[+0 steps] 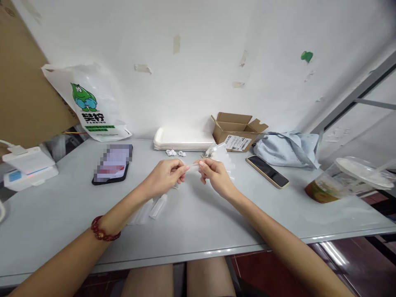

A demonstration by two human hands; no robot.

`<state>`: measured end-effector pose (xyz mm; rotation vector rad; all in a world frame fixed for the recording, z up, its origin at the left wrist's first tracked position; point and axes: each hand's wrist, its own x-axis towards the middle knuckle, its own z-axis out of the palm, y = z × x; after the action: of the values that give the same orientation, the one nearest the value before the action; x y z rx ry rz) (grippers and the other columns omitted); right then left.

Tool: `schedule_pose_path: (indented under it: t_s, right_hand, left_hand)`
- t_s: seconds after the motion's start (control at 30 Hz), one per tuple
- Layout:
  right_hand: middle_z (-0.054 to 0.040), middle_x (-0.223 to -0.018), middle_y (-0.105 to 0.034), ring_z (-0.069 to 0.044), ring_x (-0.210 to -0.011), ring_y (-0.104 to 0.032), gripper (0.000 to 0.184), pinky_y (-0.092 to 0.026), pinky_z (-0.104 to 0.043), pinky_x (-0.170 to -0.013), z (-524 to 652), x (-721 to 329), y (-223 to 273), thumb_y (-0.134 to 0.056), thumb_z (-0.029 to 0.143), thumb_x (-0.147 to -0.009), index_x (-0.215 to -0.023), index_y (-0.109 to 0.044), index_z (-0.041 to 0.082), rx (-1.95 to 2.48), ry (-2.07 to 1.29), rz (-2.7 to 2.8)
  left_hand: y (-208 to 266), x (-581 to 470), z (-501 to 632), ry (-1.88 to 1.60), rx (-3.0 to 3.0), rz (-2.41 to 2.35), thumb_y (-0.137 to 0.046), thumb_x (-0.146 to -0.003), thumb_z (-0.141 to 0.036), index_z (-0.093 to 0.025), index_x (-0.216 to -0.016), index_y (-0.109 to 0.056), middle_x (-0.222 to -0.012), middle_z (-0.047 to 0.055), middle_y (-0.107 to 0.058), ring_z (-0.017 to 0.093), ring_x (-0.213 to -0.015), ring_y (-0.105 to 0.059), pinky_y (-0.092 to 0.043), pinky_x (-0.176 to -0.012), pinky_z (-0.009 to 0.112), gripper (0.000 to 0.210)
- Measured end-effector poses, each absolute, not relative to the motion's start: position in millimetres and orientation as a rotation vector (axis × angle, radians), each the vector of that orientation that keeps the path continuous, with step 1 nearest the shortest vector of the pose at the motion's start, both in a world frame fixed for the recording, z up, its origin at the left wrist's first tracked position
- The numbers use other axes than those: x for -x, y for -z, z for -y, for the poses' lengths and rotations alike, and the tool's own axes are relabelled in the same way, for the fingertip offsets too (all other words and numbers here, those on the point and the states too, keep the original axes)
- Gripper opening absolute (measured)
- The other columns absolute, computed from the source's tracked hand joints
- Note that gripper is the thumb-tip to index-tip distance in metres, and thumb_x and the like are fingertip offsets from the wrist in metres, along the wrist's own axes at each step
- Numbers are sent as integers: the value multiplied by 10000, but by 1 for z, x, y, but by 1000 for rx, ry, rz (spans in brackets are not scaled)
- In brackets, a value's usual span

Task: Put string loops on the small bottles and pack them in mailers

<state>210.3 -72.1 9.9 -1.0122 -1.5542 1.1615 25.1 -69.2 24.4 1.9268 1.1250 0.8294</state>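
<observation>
Between both hands, above the grey table (198,227), is a small translucent plastic tube (194,167). My left hand (168,175) pinches its left end with closed fingers. At the right end, my right hand (215,175) grips it between thumb and fingers. Several similar clear tubes (158,207) lie on the table below my left hand. More clear plastic pieces (219,154) are piled behind my right hand, partly hidden by it. Several small white caps (171,152) sit beyond my left hand.
At the back are a stack of white padded envelopes (185,140) and an open cardboard box (235,128). Phones lie left (114,163) and right (268,171). A drink cup (328,185), blue cloth bag (284,148), white plastic bag (93,103) and white charger (29,165) also stand around.
</observation>
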Motion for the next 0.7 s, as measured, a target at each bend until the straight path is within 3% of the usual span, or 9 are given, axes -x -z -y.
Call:
schedule_pose_path:
  t_s: [0.2,0.33,0.47,0.7]
  right_hand:
    - [62,-580,-356,-67,-481,-352,327,-384,-241,-462,72,-209,-12,-582,480,-752,-775,-574,154,986,-1269,1424]
    - [42,-593,-456,-76,-488,-423,339,-380,-234,-474,65,-218,-16,-549,475,-788,-859,-610,149,1048,-1030,1489]
    - [32,-598,-512,-70,-473,-425,364,-368,-222,-465,50,-239,-24,-547,488,-797,-910,-629,151,1085,-761,1435]
    - [7,-614,-550,-99,-534,-459,358,-382,-224,-476,22,-278,-23,-549,472,-781,-913,-640,153,1152,-599,1321]
  left_hand:
    - [-19,-28,67,-900,-2134,-1162,-458,-878,-383,-178,-724,-603,-684,8,-645,144,-621,-584,-433,-596,249,294]
    - [-14,-15,46,-968,-2103,-1231,-469,-860,-402,-183,-848,-662,-820,31,-702,174,-768,-626,-468,-685,255,292]
    - [2,10,7,-985,-2171,-1566,-486,-797,-294,-157,-864,-686,-950,91,-714,229,-890,-628,-464,-795,314,251]
    - [22,23,-25,-996,-2300,-1288,-401,-788,-209,-185,-929,-714,-1144,77,-664,213,-1085,-573,-406,-980,353,344]
